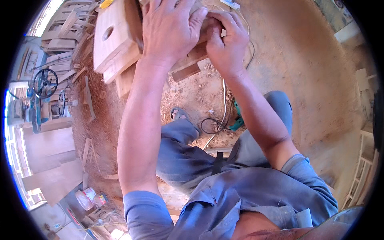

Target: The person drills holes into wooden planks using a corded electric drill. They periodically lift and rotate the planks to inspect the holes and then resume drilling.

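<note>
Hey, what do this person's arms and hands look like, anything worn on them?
Both forearms are bare, and the left hand and right hand wear no gloves. Short blue-grey shirt sleeves end above the elbows. No watch, ring or wristband shows.

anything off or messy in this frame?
Yes, the floor. Sawdust and wood chips lie spread under the wooden workpiece that the left hand and right hand press on. A loose cable trails across the floor beside the sandalled foot, near a green tool. Offcuts lie scattered at left.
</note>
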Motion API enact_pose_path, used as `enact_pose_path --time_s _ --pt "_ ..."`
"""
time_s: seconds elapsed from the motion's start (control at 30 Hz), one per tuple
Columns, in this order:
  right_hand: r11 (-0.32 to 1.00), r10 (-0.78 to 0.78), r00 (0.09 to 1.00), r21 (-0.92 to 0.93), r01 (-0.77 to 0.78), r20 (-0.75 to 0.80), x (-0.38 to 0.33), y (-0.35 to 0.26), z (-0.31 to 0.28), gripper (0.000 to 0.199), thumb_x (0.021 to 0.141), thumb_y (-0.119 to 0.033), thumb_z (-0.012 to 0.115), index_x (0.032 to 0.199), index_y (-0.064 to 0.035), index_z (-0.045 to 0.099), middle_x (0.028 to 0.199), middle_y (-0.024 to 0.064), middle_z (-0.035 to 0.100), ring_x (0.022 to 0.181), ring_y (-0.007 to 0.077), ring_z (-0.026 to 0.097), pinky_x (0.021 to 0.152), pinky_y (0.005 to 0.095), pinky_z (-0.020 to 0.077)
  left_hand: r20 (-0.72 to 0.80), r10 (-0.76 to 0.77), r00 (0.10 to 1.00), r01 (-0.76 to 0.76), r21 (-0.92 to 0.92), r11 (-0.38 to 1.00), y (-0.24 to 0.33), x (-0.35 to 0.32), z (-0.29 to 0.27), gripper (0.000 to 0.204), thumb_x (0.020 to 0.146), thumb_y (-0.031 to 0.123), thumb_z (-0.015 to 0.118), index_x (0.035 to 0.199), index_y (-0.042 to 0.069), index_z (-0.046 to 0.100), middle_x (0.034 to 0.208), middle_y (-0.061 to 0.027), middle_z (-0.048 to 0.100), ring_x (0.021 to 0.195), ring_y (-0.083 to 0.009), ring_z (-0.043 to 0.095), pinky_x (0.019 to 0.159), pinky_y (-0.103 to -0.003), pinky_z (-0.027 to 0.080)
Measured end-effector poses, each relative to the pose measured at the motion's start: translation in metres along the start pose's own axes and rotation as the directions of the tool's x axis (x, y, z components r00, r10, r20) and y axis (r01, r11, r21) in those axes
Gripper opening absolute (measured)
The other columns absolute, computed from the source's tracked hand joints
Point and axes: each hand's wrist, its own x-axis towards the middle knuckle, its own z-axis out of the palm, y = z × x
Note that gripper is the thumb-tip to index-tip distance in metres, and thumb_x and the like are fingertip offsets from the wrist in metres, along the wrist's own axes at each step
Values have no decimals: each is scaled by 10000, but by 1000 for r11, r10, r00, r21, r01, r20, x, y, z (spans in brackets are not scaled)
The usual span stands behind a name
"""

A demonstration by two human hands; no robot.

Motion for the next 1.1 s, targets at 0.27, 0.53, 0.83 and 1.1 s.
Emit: enact_pose_path --time_s 0.27,0.53,0.83,1.1 --pt "997 65 997 -35 -66 -36 5 6 4 268 897 -69 642 1160 -35 688 1001 179 696 912 324 690 818 372 546 24 62 998 -61 -32 998 -8 13 20 396 963 182 634 1333 41 637 1176 -163 568 1143 -380 522 994 -490 423" --pt "885 351 906 232 -403 235 26 51 36 255 945 -80 629 1178 5 692 1056 168 749 925 250 728 837 333 561 124 14 992 -31 142 989 8 -10 3 350 1003 235 602 1311 75 649 1368 -156 617 1282 -339 574 1129 -462 445" --pt "848 503 765 -58 -527 402 -47 44 -47 248 928 -82 684 1151 21 718 986 129 766 885 200 726 821 322 552 295 -40 955 26 52 998 32 -171 -79 330 972 178 629 1273 45 661 1391 -127 618 1311 -299 580 1091 -435 498" --pt "866 474 689 -151 -476 548 -88 9 -83 200 919 -26 671 1108 8 729 978 90 763 896 140 713 799 293 550 -134 -870 475 880 56 472 -48 -285 -112 413 1034 299 585 1313 10 681 1200 -145 741 1156 -289 686 1027 -403 524"
